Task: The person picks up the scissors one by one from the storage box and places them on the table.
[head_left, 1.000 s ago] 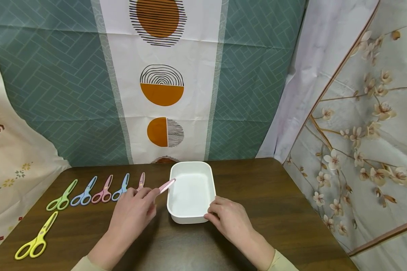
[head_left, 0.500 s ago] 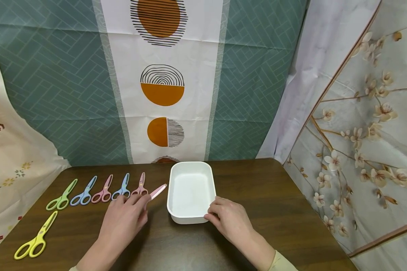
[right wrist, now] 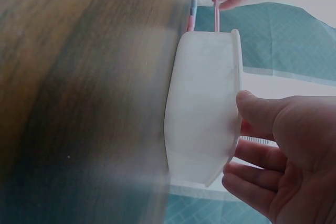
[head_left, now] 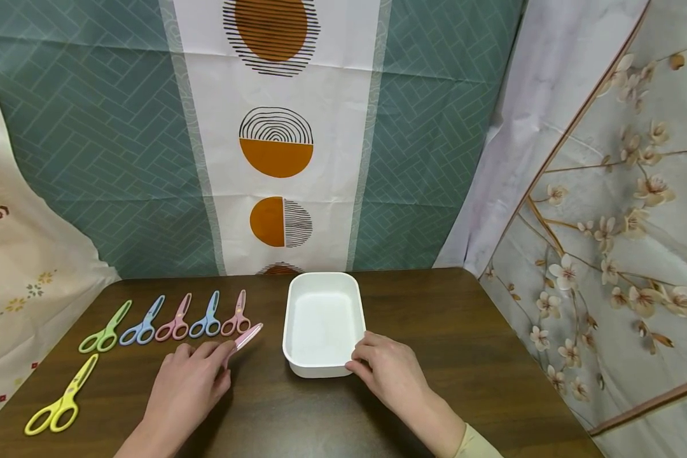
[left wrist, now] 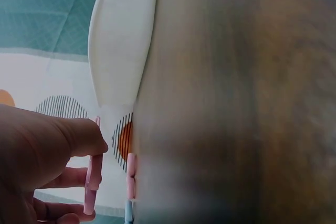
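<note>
My left hand [head_left: 184, 387] grips a pair of pink scissors [head_left: 248, 336], its blades pointing up and right, above the table left of a white tray [head_left: 320, 371]. The left wrist view shows the held pink scissors [left wrist: 93, 174] raised off the table between thumb and fingers; part of the handles is hidden by the hand. At the tray's near right corner, my right hand [head_left: 390, 370] holds the rim. From the right wrist, thumb and fingers are seen at the edge of the white tray [right wrist: 202, 103], which stands on the table.
Along the table's back left lie green scissors [head_left: 114, 322], blue scissors [head_left: 151, 314], pink scissors [head_left: 180, 312], another blue pair [head_left: 212, 309] and another pink pair [head_left: 240, 308]. Yellow scissors [head_left: 69, 401] lie nearer the front left. A patterned curtain [head_left: 286, 159] hangs behind the table [head_left: 464, 331].
My left hand has moved left and toward me with the pink scissors, from the tray's left rim to bare table. The right hand stays on the tray, which has not moved.
</note>
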`<state>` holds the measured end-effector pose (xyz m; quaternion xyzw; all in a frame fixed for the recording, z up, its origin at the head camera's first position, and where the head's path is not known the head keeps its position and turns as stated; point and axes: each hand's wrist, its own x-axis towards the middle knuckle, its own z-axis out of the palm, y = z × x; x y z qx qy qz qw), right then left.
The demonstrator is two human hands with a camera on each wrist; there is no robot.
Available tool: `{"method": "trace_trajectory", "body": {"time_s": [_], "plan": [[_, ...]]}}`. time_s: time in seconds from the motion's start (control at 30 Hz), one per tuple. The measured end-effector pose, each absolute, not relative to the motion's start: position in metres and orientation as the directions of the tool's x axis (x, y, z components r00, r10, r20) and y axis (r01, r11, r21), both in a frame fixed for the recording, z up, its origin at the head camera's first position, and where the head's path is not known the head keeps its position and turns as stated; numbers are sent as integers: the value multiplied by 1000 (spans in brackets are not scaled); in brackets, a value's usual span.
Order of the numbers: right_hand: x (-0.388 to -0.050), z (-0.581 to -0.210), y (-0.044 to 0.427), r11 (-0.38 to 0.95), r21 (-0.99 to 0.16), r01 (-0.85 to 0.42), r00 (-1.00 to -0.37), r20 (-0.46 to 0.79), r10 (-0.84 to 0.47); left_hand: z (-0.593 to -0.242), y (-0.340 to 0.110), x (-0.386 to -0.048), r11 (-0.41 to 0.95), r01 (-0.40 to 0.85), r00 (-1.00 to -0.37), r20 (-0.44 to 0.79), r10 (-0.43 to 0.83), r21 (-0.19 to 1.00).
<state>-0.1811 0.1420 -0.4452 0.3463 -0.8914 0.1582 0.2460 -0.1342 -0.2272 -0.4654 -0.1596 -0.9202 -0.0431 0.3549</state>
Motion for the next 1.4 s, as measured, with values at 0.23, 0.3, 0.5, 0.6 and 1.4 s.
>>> {"method": "trace_trajectory", "body": {"time_s": [0.23, 0.3, 0.5, 0.6, 1.4], "plan": [[-182, -446, 142, 704, -105, -703, -626, 561, -542, -468, -236, -127, 965, 261, -778, 592, 212, -2], [-182, -447, 142, 704, -104, -702, -625, 564, -539, -468, -239, -126, 967, 253, -784, 585, 206, -1], [-182, -447, 141, 707, -111, -699, -634, 554, -540, -468, -246, -120, 979, 205, -838, 521, 162, 26], [-183, -447, 141, 705, -106, -701, -631, 554, -543, -468, -250, -117, 982, 186, -859, 491, 143, 38], [-184, -448, 142, 711, -98, -697, -637, 541, -549, -473, -270, -109, 990, 122, -914, 397, 81, 77]]}}
